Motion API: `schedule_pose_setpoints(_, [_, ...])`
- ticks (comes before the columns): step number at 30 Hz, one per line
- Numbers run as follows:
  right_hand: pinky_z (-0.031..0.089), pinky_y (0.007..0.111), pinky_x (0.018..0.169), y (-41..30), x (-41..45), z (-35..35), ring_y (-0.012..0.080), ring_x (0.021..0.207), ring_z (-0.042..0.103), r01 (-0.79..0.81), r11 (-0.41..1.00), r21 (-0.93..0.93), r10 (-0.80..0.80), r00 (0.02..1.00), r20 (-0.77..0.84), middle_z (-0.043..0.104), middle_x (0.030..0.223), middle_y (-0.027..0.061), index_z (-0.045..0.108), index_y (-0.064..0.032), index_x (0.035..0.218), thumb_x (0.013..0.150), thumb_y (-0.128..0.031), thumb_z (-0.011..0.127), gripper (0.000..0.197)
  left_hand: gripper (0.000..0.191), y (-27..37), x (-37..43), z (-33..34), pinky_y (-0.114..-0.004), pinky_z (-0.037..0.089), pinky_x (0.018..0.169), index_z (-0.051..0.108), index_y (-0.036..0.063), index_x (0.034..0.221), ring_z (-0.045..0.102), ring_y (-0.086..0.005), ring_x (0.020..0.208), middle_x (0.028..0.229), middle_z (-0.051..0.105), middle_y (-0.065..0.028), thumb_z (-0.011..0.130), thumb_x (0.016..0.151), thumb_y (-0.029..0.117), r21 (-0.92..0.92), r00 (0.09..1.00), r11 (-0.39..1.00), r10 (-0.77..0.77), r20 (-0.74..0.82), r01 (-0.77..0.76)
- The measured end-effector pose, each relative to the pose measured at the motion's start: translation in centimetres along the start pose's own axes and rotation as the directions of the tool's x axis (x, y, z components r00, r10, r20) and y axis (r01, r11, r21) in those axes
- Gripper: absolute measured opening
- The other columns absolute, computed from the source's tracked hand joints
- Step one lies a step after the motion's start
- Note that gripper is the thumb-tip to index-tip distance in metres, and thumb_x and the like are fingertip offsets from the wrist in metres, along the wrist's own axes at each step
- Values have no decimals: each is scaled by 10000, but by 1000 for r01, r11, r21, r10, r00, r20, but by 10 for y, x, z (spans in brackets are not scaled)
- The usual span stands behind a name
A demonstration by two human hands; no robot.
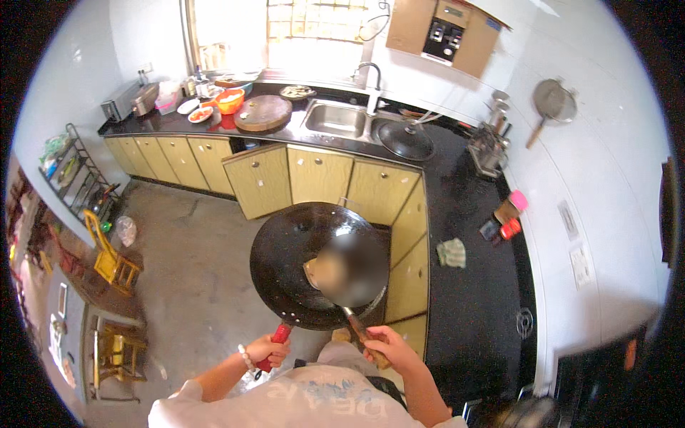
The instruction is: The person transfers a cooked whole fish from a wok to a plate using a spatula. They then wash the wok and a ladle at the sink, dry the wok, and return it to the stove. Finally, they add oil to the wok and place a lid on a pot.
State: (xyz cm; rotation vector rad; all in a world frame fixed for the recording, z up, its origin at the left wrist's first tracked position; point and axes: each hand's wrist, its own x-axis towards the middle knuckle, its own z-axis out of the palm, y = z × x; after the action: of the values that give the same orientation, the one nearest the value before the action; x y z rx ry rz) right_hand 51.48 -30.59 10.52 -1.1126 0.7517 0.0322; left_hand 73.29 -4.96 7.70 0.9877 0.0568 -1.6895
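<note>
My left hand [267, 350], with a beaded bracelet at the wrist, grips the red handle [282, 333] of a large black wok [281, 246]. The wok is held off the floor in front of my body, its inside facing up toward me. In my right hand [393, 346] is the wooden handle [359, 327] of a long-handled cooking utensil whose metal shaft reaches into the wok. A blurred patch covers the wok's right half and hides much of the utensil's head. A pale tan edge [310, 274] shows beside the blur; I cannot tell what it belongs to.
A black countertop [471, 310] runs along the right, bearing a folded cloth [452, 252] and lidded jars [510, 228]. Behind the wok, one cabinet door [258, 182] stands ajar. Along the back are a sink [336, 119], a wok lid [405, 140] and a round chopping board [263, 113].
</note>
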Motion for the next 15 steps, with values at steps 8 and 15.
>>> schedule_pose_setpoints(8, [486, 288, 651, -149, 174, -24, 163, 741, 598, -56, 988, -145, 103, 936, 337, 600, 898, 115, 477, 40, 1168, 864, -108, 617, 366, 172, 115, 63, -5, -232, 292, 404, 433, 119, 834, 353, -47, 423, 566, 381, 54, 586, 833, 39, -203, 981, 968, 120, -153, -150])
schedule_pose_setpoints(15, [497, 288, 623, -241, 331, -32, 148, 694, 601, -16, 989, -150, 61, 954, 295, 614, 885, 111, 459, 64, 1177, 852, -120, 632, 411, 185, 265, 157, -62, -246, 306, 413, 425, 118, 824, 363, -55, 435, 576, 382, 46, 591, 824, 34, -173, 980, 971, 143, -141, -167])
